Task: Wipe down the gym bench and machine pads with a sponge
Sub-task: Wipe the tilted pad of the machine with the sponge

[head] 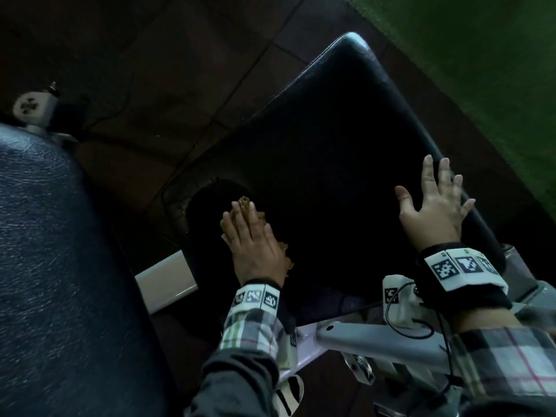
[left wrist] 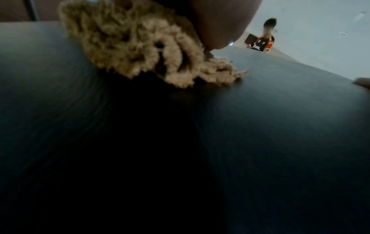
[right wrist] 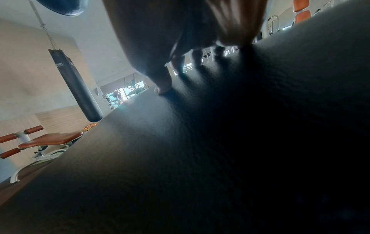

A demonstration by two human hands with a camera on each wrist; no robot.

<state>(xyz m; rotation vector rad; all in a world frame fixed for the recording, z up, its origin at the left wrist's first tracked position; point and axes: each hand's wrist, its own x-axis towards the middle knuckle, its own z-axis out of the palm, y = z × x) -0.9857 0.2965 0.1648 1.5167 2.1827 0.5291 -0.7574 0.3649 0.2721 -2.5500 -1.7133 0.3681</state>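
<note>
The sponge [head: 245, 206], judged soft and light, is pressed flat under the left hand [head: 255, 251] on the black desk pad [head: 331, 130], best held from above, while the right hand [head: 433, 206] is splayed wide, holding nothing.

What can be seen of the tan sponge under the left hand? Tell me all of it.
The tan, ragged, loosely fibrous sponge looks like coarse, open-textured material with frayed edges and holes. It lies flattened on the black padded vinyl bench pad, near the pad's left edge. The left hand presses on it with straight, closed fingers, covering most of it; only its tip past the fingertips and a scrap beside the palm show in the head view. The left wrist view shows its frayed lower edge touching the pad.
</note>
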